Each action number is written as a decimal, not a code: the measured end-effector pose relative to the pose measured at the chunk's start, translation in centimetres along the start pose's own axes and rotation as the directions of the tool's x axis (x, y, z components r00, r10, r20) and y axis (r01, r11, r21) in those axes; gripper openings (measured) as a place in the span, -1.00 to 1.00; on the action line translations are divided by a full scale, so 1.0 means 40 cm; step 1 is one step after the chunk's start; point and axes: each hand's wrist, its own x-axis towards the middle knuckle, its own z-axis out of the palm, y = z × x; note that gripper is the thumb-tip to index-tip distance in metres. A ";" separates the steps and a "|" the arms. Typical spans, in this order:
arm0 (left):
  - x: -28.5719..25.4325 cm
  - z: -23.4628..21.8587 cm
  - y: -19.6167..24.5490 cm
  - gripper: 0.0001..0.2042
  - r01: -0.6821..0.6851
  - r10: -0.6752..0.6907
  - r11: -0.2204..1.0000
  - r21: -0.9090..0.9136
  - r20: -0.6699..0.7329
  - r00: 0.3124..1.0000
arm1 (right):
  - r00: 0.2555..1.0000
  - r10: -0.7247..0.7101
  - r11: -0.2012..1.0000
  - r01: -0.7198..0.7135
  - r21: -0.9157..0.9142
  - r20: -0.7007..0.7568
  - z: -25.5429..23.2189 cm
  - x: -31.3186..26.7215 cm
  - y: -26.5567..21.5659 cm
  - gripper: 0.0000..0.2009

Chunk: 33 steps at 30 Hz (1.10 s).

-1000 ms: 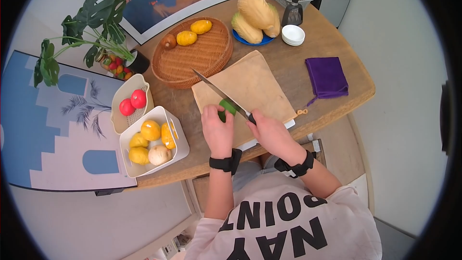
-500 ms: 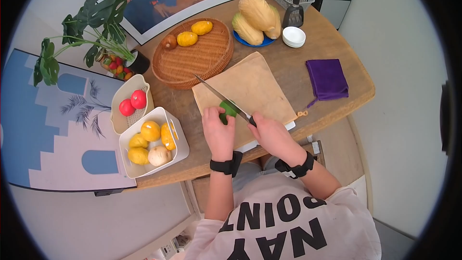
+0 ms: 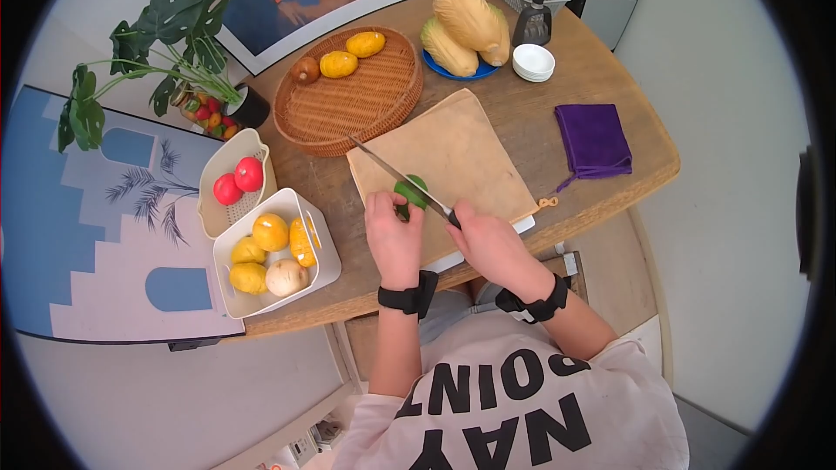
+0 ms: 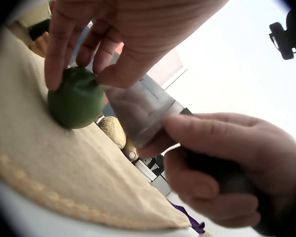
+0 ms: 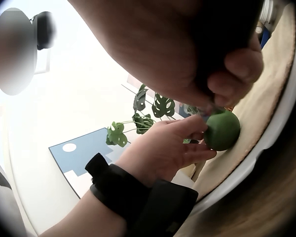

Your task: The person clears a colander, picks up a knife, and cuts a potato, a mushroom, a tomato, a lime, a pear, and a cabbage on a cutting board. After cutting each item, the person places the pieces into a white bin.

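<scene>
A round green vegetable (image 4: 75, 101) sits on the tan cloth (image 3: 466, 144), pinched between the fingers and thumb of my left hand (image 3: 394, 239). My right hand (image 3: 492, 244) grips the black handle of a large knife (image 3: 383, 164). In the head view the blade crosses over the green vegetable, its tip pointing to the far left. The left wrist view shows the broad blade beside the vegetable, close to my left thumb. Whether the edge is in the flesh cannot be told. The right wrist view shows the vegetable (image 5: 223, 130) at my left fingertips.
A wicker tray (image 3: 348, 109) with yellow items lies beyond the cloth. At the left are a white basket (image 3: 292, 289) of produce and a beige basket (image 3: 209, 200) with red items. A purple cloth (image 3: 595, 141), white bowls (image 3: 533, 62) and a blue plate (image 3: 475, 75) stand right and back.
Between my left fingers and the blade, the green vegetable has turned a little and shows a rounder side. Both hands have kept nearly the same place and hold.
</scene>
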 end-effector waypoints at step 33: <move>0.007 0.031 0.006 -0.38 -0.138 0.098 0.986 0.096 0.339 0.935 | 0.982 0.189 0.953 -0.185 -0.239 -0.008 -0.005 0.027 0.080 -0.80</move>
